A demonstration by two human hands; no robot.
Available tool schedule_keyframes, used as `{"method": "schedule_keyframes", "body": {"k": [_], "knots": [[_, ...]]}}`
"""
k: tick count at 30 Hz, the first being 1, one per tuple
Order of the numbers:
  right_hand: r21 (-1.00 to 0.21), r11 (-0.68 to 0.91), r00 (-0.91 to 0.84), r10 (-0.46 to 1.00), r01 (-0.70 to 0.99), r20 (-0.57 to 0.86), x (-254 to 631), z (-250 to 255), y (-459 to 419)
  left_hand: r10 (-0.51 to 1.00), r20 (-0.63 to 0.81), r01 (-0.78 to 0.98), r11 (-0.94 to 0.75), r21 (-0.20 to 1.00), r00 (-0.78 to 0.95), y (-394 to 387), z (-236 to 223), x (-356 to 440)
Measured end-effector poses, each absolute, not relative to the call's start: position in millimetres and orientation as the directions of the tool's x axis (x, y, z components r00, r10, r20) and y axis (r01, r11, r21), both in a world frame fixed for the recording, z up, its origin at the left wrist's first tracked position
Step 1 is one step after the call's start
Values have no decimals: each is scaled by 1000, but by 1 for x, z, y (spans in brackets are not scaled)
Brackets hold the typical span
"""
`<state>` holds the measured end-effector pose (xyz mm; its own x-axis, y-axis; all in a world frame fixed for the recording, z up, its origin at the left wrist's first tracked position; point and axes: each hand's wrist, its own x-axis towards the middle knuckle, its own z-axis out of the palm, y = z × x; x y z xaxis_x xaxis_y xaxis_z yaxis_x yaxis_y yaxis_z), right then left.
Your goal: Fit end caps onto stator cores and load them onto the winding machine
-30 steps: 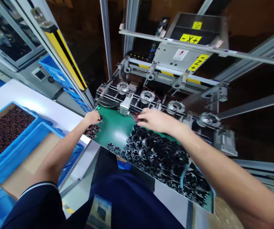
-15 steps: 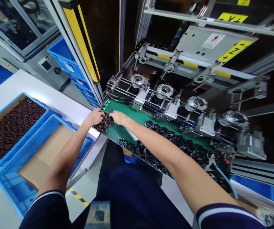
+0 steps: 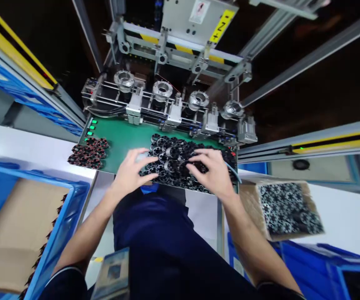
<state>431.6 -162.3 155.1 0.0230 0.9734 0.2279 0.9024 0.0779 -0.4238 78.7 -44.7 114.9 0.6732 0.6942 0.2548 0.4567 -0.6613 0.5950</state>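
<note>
A heap of black slotted stator cores point(image 3: 175, 162) lies on the green mat point(image 3: 123, 139), toward its front edge. My left hand point(image 3: 132, 170) rests at the heap's left side with its fingers apart. My right hand point(image 3: 209, 170) lies over the heap's right part, its fingers curled down among the cores, and I cannot tell whether it holds one. Left of both hands, a smaller group of stators with copper-red windings point(image 3: 88, 153) sits at the mat's left end. The hands hide part of the heap.
Behind the mat stands a machine with several metal chuck fixtures point(image 3: 162, 91) on rails. At right, a cardboard-lined box of black cores point(image 3: 284, 208) sits beyond a blue cable point(image 3: 233, 173). A blue crate point(image 3: 26, 233) lies at lower left.
The view has swung, turning the machine square ahead. Both hands have moved from the wound stators at the mat's left end onto the black core heap, which now looks more gathered.
</note>
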Motion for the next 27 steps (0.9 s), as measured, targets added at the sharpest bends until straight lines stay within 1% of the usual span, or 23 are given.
{"method": "schedule_keyframes", "body": {"k": [3,7,9,11,13,14,16,18,20,23,25,27], "knots": [[-350,65,5,980,934,197,418,122,-198,593,230,429,-752,500,772,-57,107,129],[-323,33,29,982,946,184,402,102,-201,529,189,432,-814,388,827,-52,108,157],[-309,36,24,982,950,188,401,105,-199,508,162,427,-828,364,846,-51,115,158],[-315,50,18,978,948,209,404,114,-200,510,185,418,-827,376,840,-52,124,155],[-368,83,15,967,926,256,410,129,-201,540,274,393,-805,444,796,-53,136,148],[-411,106,18,958,905,287,415,139,-200,573,327,376,-779,502,751,-51,143,144],[-498,156,38,933,853,357,426,162,-191,672,413,340,-698,630,615,-38,157,134],[-550,187,68,910,814,410,437,186,-171,764,445,341,-620,707,467,-11,173,125],[-550,205,66,900,810,432,445,207,-138,801,465,403,-594,696,379,30,187,117],[-516,212,21,912,830,410,451,222,-71,790,512,512,-611,604,339,102,197,112],[-516,180,33,926,837,377,450,217,-24,787,536,547,-605,578,304,147,190,114],[-538,99,81,950,837,301,447,202,16,801,533,577,-579,576,272,181,173,119]]}}
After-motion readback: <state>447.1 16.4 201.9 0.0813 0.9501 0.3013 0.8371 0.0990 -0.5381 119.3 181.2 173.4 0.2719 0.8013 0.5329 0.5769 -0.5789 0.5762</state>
